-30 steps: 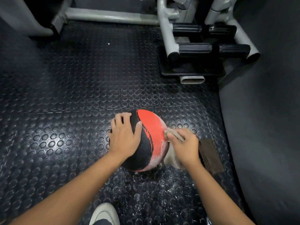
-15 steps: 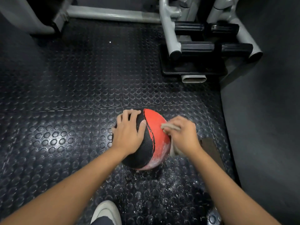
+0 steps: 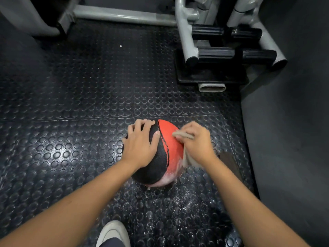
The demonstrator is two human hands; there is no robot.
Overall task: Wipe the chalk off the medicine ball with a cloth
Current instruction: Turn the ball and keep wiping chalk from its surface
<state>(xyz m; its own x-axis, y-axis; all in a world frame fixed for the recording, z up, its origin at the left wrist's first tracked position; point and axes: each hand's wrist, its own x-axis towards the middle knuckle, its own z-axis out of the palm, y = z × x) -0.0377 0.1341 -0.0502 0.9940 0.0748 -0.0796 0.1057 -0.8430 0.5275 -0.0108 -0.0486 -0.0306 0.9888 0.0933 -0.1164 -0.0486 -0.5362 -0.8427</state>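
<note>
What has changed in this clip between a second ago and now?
The right hand, gripping the cloth, slid up the red panel of the medicine ball, away from the person. Less white chalk shows on the panel, mostly at its lower edge. The left hand still rests on the black side, and the ball has not moved on the studded floor.

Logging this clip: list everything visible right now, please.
medicine ball: one, black and red, on the floor at centre
cloth: one, beige, against the ball's red side
chalk dust: white specks, floor below the ball
floor mat: black, studded, throughout
gym machine: one, grey frame with black pads, top right
brown object: one, blurred, right of the ball
shoe: one, white, bottom edge
left hand: rests on the ball's black side
right hand: grips the cloth
</note>
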